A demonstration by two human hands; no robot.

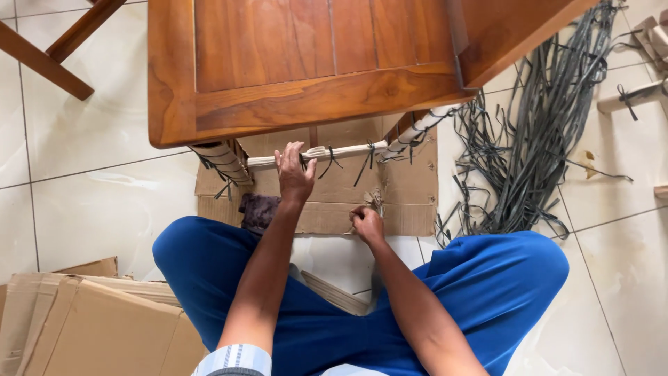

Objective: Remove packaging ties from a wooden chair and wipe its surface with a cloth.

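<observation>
Under a wooden table [306,97], the left hand [293,174] clasps the pale-wrapped crossbar [327,153], steadying it. Lower down, the right hand [367,224] pinches a pale strand [376,202] taut, over cardboard [410,188] protecting the tiles.

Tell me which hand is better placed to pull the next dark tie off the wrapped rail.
Probably the left hand: it rests on the wrapped rail beside the dark ties. The right hand is lower, over the cardboard, closed around pale strands.

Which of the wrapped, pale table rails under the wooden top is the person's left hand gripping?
The left hand grips the horizontal middle rail, running level between the two legs. The other wrapped pieces, the left leg and right leg, slant and go untouched.
</observation>
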